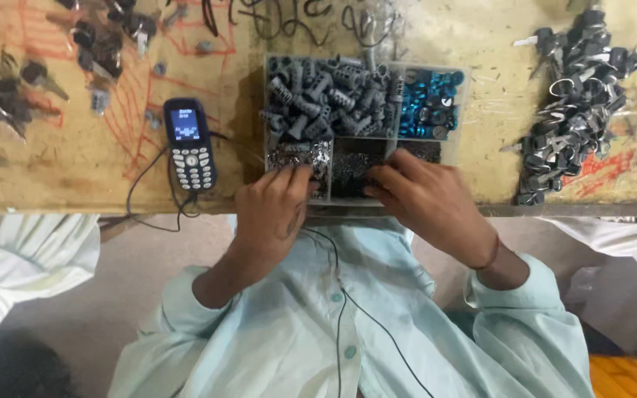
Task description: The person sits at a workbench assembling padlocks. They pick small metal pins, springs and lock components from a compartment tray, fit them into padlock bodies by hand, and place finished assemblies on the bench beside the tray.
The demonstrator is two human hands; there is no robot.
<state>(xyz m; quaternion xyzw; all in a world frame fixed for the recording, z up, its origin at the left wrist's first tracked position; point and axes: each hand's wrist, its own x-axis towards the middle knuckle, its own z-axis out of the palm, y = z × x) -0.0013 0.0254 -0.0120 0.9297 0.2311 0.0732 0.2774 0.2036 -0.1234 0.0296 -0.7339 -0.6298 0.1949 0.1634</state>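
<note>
Shirt: a pale green buttoned shirt (296, 332) fills the near part of the view, sleeves rolled at the forearms; a thin black cord (348, 295) runs up its front.
Left hand: the left hand (270, 210) rests at the near edge of the counter, fingers curled down onto the crinkled silver bits (296, 156) in the tray's near-left compartment; whether it pinches any piece cannot be told.
Right hand: the right hand (425, 199), a reddish thread at its wrist, reaches in from the right, fingertips bent over the near-middle compartment of dark small parts (348, 171); its grip is hidden, so no hold can be confirmed.
Tray: a clear plastic compartment tray (466, 110) sits on the counter just beyond both hands, touching them at its near side.
Far compartments: grey ribbed cylinders (326, 99) heap in the large far-left section; shiny blue round caps (429, 99) fill the far-right one.
Phone: a dark blue keypad phone (189, 144) with a lit screen lies just left of the tray, a black wire looping from its near end.
Counter: a worn yellowish counter (82, 166) with red scribbles.
Right pile: black-headed keys (573, 103) heaped well right of the tray.
Far left: more loose keys (9, 92) scattered.
</note>
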